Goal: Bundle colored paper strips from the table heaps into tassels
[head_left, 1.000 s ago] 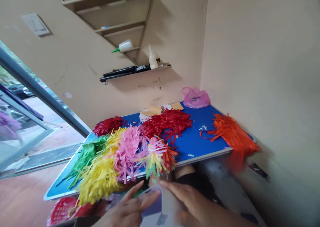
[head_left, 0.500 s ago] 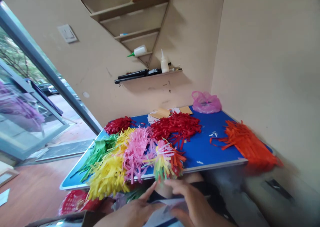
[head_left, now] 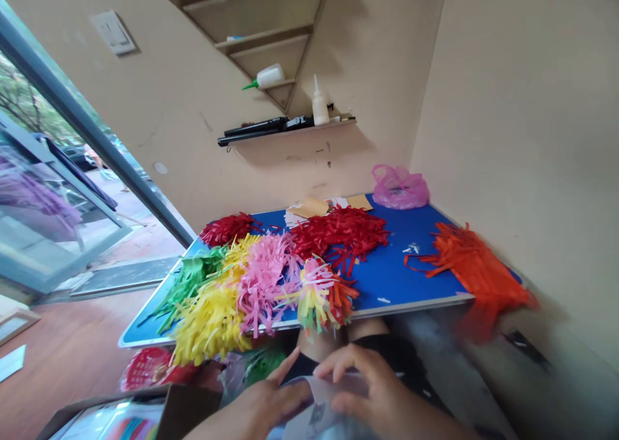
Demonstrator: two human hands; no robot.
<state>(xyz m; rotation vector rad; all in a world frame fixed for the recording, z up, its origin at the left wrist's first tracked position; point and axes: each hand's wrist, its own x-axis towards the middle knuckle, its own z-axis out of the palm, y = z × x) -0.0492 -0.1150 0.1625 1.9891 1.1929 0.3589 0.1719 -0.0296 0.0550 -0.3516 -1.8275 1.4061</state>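
Observation:
Low in the view, over my lap, a whitish translucent plastic bag (head_left: pixel 314 414) with a dark printed patch is between my two hands. My left hand (head_left: pixel 268 395) holds its left side, index finger pointing forward and thumb against the film. On the other side my right hand (head_left: pixel 370 385) has curled fingers at its upper edge. Just beyond the hands, a multicoloured bunch of paper strips (head_left: pixel 316 291) hangs over the table's near edge. Pink fringe (head_left: pixel 268 279) and yellow fringe (head_left: pixel 213 317) lie to its left, and dark red fringe (head_left: pixel 343 233) behind it.
The blue table (head_left: pixel 401 266) also carries green fringe (head_left: pixel 193 285), orange fringe (head_left: pixel 483 272) over its right edge, and a pink plastic bag (head_left: pixel 400 188). Beneath the left side are a red basket (head_left: pixel 145 369) and an open cardboard box (head_left: pixel 178 411). Glue bottles (head_left: pixel 320 108) stand on wall shelves.
The view has tilted down slightly, showing more of the box and lap. The plastic bag is now more visible between my hands, its printed patch facing up.

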